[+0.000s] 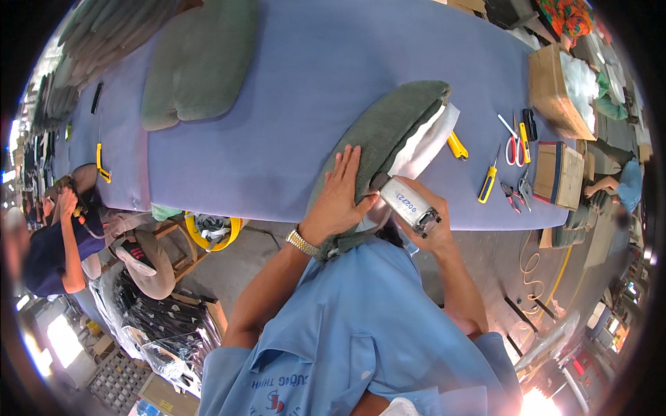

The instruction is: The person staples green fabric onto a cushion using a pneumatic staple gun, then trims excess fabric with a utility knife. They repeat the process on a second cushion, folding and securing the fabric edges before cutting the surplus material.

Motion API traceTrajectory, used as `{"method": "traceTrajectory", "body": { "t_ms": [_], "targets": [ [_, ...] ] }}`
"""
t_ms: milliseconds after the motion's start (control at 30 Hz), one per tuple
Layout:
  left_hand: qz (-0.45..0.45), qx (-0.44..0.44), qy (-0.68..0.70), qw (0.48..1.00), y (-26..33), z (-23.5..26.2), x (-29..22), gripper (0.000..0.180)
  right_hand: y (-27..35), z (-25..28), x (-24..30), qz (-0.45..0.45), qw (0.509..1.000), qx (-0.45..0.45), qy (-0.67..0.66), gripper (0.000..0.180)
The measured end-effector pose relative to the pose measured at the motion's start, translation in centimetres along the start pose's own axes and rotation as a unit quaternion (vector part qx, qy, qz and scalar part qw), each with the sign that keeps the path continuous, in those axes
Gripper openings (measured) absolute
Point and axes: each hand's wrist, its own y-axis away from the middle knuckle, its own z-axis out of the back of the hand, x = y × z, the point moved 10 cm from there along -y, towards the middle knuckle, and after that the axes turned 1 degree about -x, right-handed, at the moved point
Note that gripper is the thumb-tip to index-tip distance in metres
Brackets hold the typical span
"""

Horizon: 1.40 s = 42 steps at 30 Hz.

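Note:
A dark green upholstered cushion (385, 128) stands tilted on its edge at the table's near side, its white lining and panel (423, 149) facing right. My left hand (336, 197) presses on the green fabric with fingers stretched out and the thumb toward the edge. My right hand (440, 225) is wrapped round a silver staple gun (406, 201), whose nose meets the cushion's edge beside my left thumb. The cushion's lower end rests against my blue shirt. Another green cushion (198, 62) lies flat at the far left.
A blue-covered table (291, 83) bears a yellow cutter (456, 145), scissors (515, 149), a screwdriver (488, 184) and pliers (525, 191) at right. Boxes (555, 90) line its right end. A yellow bucket (215, 243) stands below, near a seated co-worker (62, 243) at left.

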Motion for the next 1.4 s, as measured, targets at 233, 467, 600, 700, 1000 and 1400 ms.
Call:
{"method": "traceTrajectory", "body": {
  "t_ms": [233, 467, 600, 700, 1000, 1400],
  "targets": [
    [0.02, -0.011, -0.024, 0.999, 0.1, 0.0, 0.3, 0.1, 0.9, -0.2, 0.1, 0.008, 1.0, -0.019, 0.013, 0.062],
    [0.04, -0.004, -0.063, 0.997, 0.9, -0.2, -0.3, 0.11, 3.4, -1.3, -4.0, -0.105, 0.988, 0.055, -0.103, 0.08],
    [0.049, 0.003, -0.092, 0.995, 0.3, -0.8, 0.2, 0.104, 1.4, -1.3, -3.0, -0.099, 0.993, 0.064, -0.033, 0.064],
    [0.053, 0.003, -0.093, 0.994, 0.3, -0.4, -0.4, 0.101, 0.8, -0.9, -1.0, -0.091, 0.995, 0.049, 0.001, 0.055],
    [0.042, 0.001, -0.115, 0.992, 0.8, -0.7, -0.6, 0.098, 2.4, -1.3, -1.5, -0.031, 0.998, 0.059, 0.001, 0.047],
    [-0.089, 0.009, 0.023, 0.996, 0.3, 0.3, -0.1, 0.11, 2.2, -2.0, -4.5, -0.046, 0.994, 0.027, -0.099, 0.056]
  ]
}}
